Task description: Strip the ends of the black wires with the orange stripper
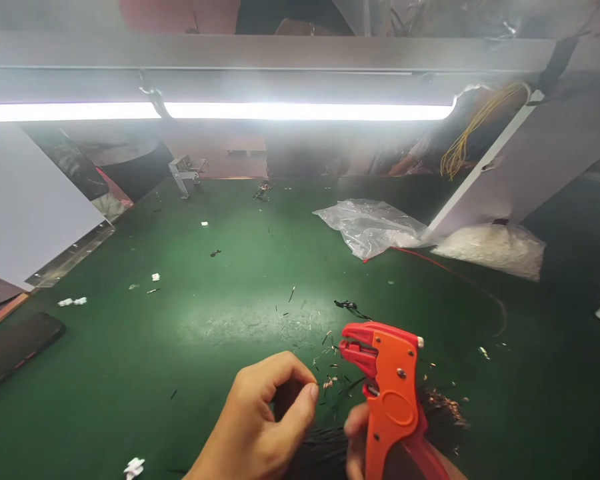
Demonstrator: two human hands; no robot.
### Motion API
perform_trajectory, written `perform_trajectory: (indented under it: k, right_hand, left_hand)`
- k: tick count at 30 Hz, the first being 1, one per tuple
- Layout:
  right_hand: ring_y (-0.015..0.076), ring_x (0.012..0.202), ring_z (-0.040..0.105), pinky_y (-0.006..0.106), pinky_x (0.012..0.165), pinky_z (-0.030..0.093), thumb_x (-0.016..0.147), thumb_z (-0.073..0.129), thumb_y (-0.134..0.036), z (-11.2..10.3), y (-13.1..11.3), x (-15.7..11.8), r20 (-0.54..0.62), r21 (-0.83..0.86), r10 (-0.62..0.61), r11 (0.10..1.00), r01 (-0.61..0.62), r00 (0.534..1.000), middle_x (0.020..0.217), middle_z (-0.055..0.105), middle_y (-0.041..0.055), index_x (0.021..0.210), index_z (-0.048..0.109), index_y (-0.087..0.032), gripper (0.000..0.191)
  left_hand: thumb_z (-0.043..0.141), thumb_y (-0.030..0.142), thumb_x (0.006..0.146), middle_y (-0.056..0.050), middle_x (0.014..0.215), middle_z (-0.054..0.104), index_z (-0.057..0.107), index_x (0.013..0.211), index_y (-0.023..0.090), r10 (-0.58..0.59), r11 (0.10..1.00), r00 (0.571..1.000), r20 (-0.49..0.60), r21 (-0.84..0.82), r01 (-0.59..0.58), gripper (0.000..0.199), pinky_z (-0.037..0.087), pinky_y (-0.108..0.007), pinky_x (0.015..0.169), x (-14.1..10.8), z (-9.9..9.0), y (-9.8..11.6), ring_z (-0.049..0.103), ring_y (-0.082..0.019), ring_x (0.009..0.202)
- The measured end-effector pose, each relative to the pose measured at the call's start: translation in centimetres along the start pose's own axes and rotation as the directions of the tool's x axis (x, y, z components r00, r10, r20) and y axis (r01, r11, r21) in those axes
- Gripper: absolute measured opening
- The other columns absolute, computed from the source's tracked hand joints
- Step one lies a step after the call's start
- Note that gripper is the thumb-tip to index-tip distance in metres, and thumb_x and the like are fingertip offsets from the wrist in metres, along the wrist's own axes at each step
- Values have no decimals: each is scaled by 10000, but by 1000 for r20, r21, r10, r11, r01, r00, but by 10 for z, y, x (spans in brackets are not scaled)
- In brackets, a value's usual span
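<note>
Orange wire stripper [390,393] upright in right hand [356,447], jaws facing left; left hand [260,427] pinching, contents unclear.

Open green bench [220,267] left of the plastic bag [370,227]; a red wire [450,270] crosses beside the bag.

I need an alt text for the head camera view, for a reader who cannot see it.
A right hand holds an orange wire stripper upright over a green mat, while the left hand pinches its fingertips beside the tool's jaws. Wire scraps litter the mat, with clear plastic bags behind and a dark phone at the left.
</note>
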State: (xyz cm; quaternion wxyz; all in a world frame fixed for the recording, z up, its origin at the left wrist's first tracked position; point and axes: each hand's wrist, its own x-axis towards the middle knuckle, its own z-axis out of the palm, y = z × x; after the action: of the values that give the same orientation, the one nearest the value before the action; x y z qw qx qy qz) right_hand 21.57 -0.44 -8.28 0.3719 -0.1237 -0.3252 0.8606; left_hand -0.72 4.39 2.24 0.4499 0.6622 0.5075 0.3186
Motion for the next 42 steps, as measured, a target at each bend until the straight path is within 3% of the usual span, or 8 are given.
perform_trajectory:
  k: [4, 10, 23, 30, 34, 37, 40, 42]
  right_hand:
    - [203, 829, 680, 350, 780, 480, 859, 619, -592, 23, -24, 4, -204, 28, -49, 998, 55, 978, 1069, 688, 102, 1375, 543, -200, 652]
    - [252, 859, 671, 430, 797, 508, 751, 696, -346, 29, -38, 7, -173, 38, -108, 992, 117, 979, 1030, 711, 101, 1401, 540, -200, 684]
    - [192, 711, 715, 276, 673, 505, 686, 556, -322, 20, -24, 7, -82, 340, 5, 940, 24, 997, 790, 787, 83, 1326, 625, -150, 667]
    - [75, 497, 508, 233, 519, 427, 558, 520, -347, 16, -35, -4, -115, 310, 144, 945, -102, 983, 1353, 665, 54, 1268, 636, -241, 727]
    - [136, 645, 610, 258, 539, 419, 601, 550, -449, 23, -38, 0, -182, 68, 99, 994, -88, 978, 1467, 565, 68, 1408, 500, -278, 826]
    - [215, 747, 670, 299, 566, 463, 564, 577, -495, 32, -36, 13, -143, -14, 130, 991, -134, 981, 1396, 610, 125, 1413, 482, -219, 897]
    - [251, 757, 692, 347, 621, 512, 526, 590, -460, 38, -32, 23, -97, -21, 172, 984, -174, 980, 1289, 669, 154, 1403, 488, -160, 932]
    - [271, 797, 703, 386, 685, 536, 518, 590, -416, 38, -32, 24, -78, -29, 188, 981, -191, 979, 1319, 653, 153, 1426, 469, -161, 950]
  left_hand:
    - [484, 192, 912, 46, 607, 502, 563, 719, 205, 263, 947, 964, -32, 202, -251, 209, 357, -207, 513, -2, 9, -12, 458, -94, 544]
    - [502, 96, 911, 36, 632, 528, 603, 794, 193, 411, 863, 911, 33, 308, -400, 183, 372, -193, 518, -3, 16, -16, 495, -90, 570]
    - [520, 190, 944, 39, 625, 577, 606, 753, 208, 243, 954, 949, -201, 226, -197, 210, 390, -215, 515, -13, 54, -25, 502, -94, 535]
    - [479, 104, 918, 35, 609, 547, 531, 719, 203, 412, 863, 910, -40, 338, -375, 229, 406, -206, 513, -6, 37, -26, 509, -97, 559]
    - [509, 155, 947, -20, 866, 686, 609, 1068, 212, 375, 883, 927, -17, 312, -351, 168, 531, -239, 638, -2, 23, -21, 629, -132, 742]
    - [543, 109, 926, -76, 1023, 697, 543, 1265, 185, 507, 818, 859, -74, 354, -453, 348, 564, -270, 711, 2, 18, -17, 641, -154, 866]
    - [542, 17, 879, -79, 941, 717, 581, 1195, 156, 663, 673, 749, -9, 444, -591, 348, 542, -293, 677, 5, 16, -15, 615, -164, 795]
    - [541, 12, 869, -53, 852, 712, 618, 1083, 178, 675, 626, 737, 39, 498, -600, 281, 508, -291, 633, 5, 16, -15, 594, -160, 721]
